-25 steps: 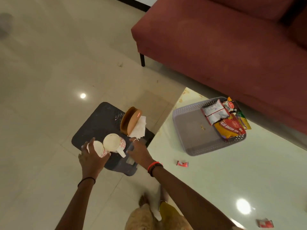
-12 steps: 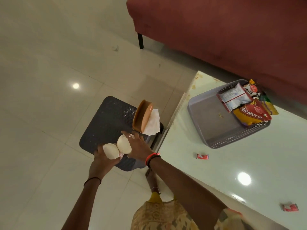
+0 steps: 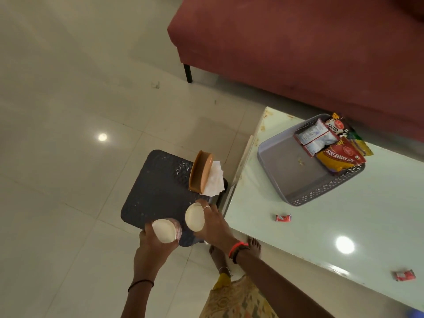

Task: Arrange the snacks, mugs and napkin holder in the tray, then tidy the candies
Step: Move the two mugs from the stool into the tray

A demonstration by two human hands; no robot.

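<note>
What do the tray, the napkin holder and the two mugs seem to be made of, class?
Tray: grey plastic, matte, judging by its moulded perforated walls. Napkin holder: brown, smooth, probably plastic, possibly wood. Mugs: likely glazed ceramic, white with red print; not certain.

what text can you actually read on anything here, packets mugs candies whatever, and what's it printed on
"SALTED": on the red and white snack packet at the far corner of the grey tray.
"ALOO BHUJIA SEV": on the red and yellow snack packet in the tray.
White snack packet: print too small to read.
Mug in the left hand: red pattern, blurred.
Two red candies on the table: wrappers unreadable.
</note>
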